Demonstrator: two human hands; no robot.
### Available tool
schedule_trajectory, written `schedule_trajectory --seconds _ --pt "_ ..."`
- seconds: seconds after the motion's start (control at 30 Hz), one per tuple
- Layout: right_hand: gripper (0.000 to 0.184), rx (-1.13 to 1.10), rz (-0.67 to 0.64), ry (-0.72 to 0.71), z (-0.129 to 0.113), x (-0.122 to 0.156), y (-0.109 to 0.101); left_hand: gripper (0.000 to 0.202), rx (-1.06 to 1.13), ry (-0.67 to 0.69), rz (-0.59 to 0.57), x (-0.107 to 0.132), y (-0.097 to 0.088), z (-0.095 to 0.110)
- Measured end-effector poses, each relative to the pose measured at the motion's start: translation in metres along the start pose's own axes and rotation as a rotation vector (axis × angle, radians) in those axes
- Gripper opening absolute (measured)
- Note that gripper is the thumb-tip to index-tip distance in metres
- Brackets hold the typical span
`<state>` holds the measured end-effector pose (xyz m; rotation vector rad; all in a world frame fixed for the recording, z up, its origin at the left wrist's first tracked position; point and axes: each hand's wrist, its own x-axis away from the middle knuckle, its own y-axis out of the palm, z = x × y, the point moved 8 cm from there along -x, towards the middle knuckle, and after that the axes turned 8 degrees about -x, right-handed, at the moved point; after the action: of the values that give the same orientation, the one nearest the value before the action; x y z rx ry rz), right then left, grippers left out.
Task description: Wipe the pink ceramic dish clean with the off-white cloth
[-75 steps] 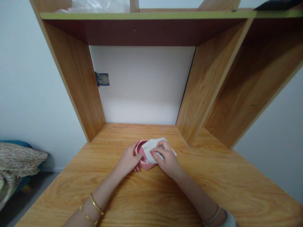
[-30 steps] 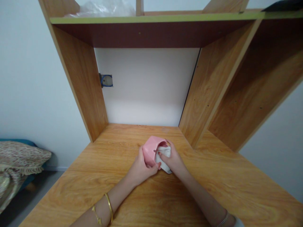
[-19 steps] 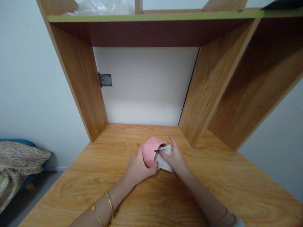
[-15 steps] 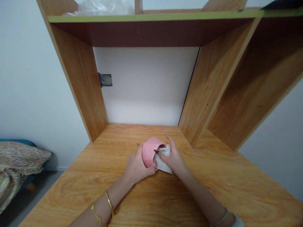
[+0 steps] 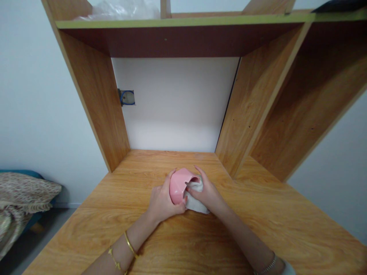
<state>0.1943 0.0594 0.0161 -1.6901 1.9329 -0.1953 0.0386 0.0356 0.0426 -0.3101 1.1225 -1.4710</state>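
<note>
1. Left edge, lower: a beige-and-brown patterned, fringed blanket [image 5: 28,191] drapes over something teal, well apart from the hands.
2. Upper left: crumpled clear plastic [image 5: 123,9] lies on the shelf with the yellow-green edge [image 5: 177,21]; below it, an open wall box with blue wire [image 5: 127,97].
3. Lower centre: the left hand [image 5: 164,203], two gold bracelets at its wrist, is clasped round the bowl, hiding part of its left side.
4. Right of it, the glossy pink faceted bowl [image 5: 177,186] with a notched rim is tipped, mouth to the right; 2.5 seconds ago its mouth faced up. Whether it touches the wood-grain desk [image 5: 137,175] I cannot tell.
5. The white cloth [image 5: 197,206], earlier spread across the rim, is now bunched into the mouth.
6. The right hand [image 5: 207,194] grips the cloth, covering some of it; its fingertips are partly hidden.
7. Right: a wooden divider [image 5: 255,103] stands behind the hands.
</note>
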Motion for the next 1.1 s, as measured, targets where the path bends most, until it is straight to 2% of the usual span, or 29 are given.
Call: schedule_trajectory --seconds 0.23,0.43,0.67,0.87,0.97,1.1 --pt "0.076 -0.048 -0.087 0.015 -0.001 0.003 0.008 0.083 -0.071 0.034 -0.005 -0.001 0.0 0.0" --pt "0.077 0.053 -0.023 0.038 -0.008 0.002 -0.003 0.08 -0.094 0.016 -0.002 -0.002 -0.001 0.001" --pt "0.074 0.109 0.01 0.002 -0.013 0.004 -0.004 0.078 -0.13 0.026 -0.001 -0.003 -0.001 0.001" --pt "0.075 0.164 -0.113 0.011 -0.008 0.007 0.006 0.08 -0.185 0.055 0.003 0.0 0.004 0.0" --pt "0.081 0.181 -0.161 0.005 -0.007 0.01 0.011 0.079 -0.192 0.053 -0.003 0.0 0.007 -0.002" --pt "0.094 0.096 -0.146 0.025 -0.001 0.011 0.016 0.078 -0.194 0.056 0.011 0.0 0.007 -0.002"
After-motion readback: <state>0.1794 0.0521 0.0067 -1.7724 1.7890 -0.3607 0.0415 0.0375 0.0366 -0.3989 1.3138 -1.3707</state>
